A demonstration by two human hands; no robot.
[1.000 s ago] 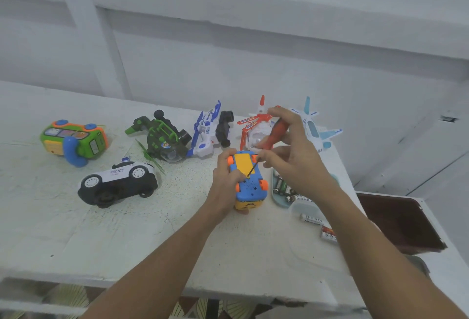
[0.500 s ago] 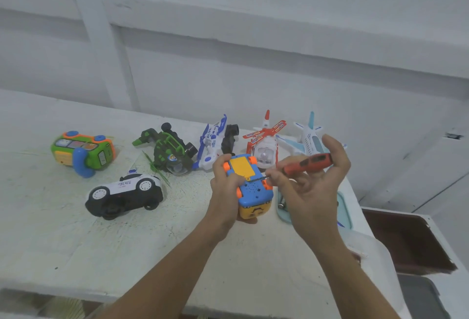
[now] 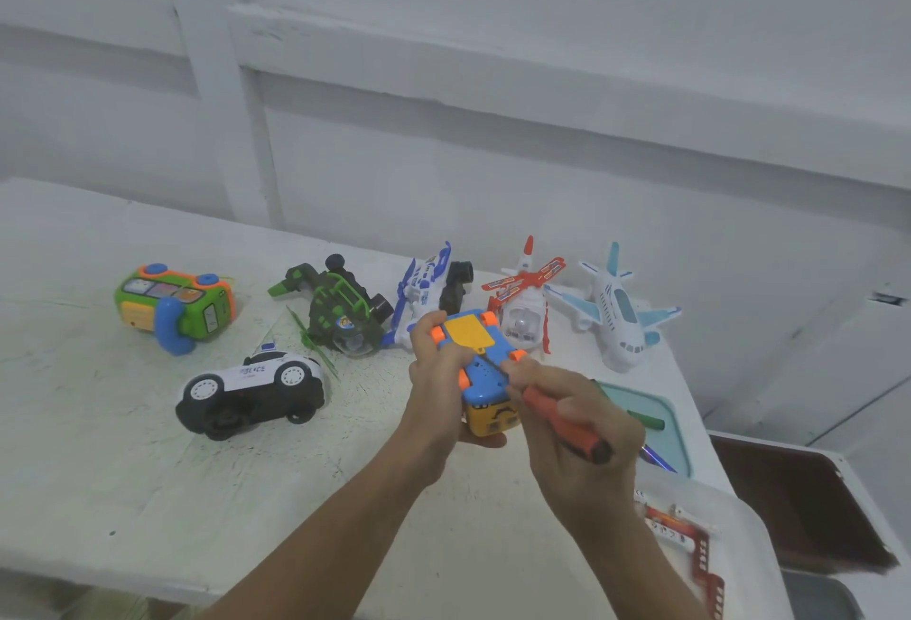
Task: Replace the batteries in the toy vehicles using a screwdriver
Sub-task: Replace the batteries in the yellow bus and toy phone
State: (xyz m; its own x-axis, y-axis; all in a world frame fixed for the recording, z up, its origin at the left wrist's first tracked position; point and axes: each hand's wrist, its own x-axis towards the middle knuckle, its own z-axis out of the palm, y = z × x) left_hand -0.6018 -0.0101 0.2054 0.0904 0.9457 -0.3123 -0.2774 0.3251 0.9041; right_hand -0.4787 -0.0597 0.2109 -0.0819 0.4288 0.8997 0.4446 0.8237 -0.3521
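- Left hand (image 3: 436, 387): we record it gripping 1 upturned blue toy car (image 3: 485, 365).
- Right hand (image 3: 586, 456): we record it holding 1 orange screwdriver (image 3: 562, 422), tip on that car, between both hands.

White table (image 3: 98, 471) against a white wall (image 3: 493, 175); teal tray (image 3: 631, 397) near its right edge, brown bin (image 3: 788, 496) beyond

Seven toy vehicles (image 3: 172, 306) (image 3: 251, 392) (image 3: 340, 311) (image 3: 424, 294) (image 3: 522, 308) (image 3: 618, 313) (image 3: 480, 363), one screwdriver (image 3: 562, 424), two hands (image 3: 436, 382) (image 3: 591, 476).
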